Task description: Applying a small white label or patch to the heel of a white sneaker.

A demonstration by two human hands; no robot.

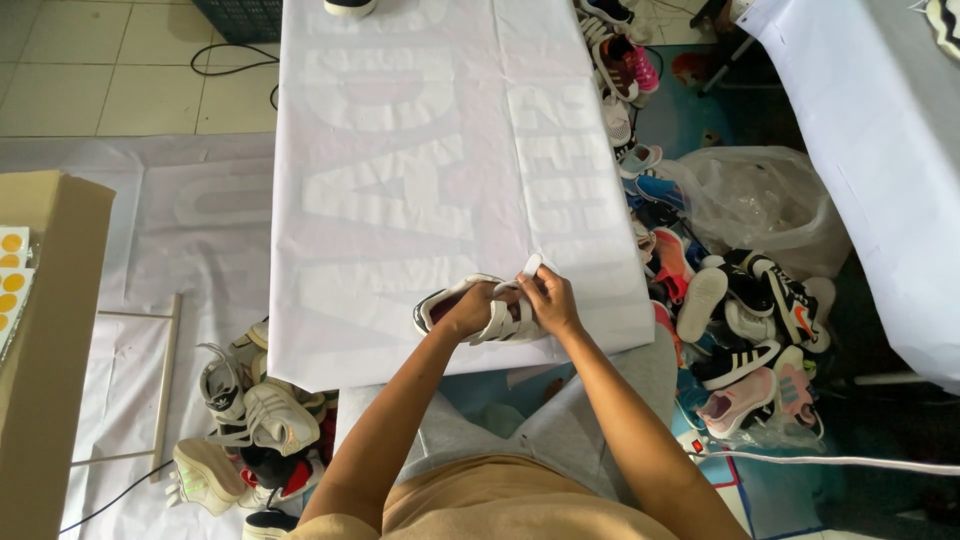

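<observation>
Both hands are on a white sneaker (pixel 470 312) at the near edge of the table (pixel 400 150), a little right of its middle. The left hand (pixel 470 310) lies over the top of the shoe with fingers curled down onto it, pressing it to the cover. The right hand (pixel 548 300) sits at the shoe's right end, fingertips pinched together on a white strap tab (pixel 531 266) that stands up from it. The shoe looks like smooth leather or leatherette with a dark sole rim; its long axis runs roughly along the near edge, tilted slightly, and the rounded end showing points toward the table's left side. Which end is toe and which heel, hard to tell under the hands.

The tabletop is wrapped in thin white sheeting (pixel 560 200), creased and a bit translucent, with big pale block shapes showing through from the underside. At the far edge another dark shoe (pixel 350 6) peeks in.

Off the near left corner, on the floor, a heap of pale laced sneakers (pixel 250 420). Along the right edge, a much bigger jumble of shoes (pixel 740 320), pink, black, white and blue, mesh and rubber, with a crumpled clear plastic bag (pixel 760 200) lying beside it. At far left, a brown cardboard box (pixel 50 330), plain and flat-sided, with a sheet of round orange stickers (pixel 10 270) beside it.
</observation>
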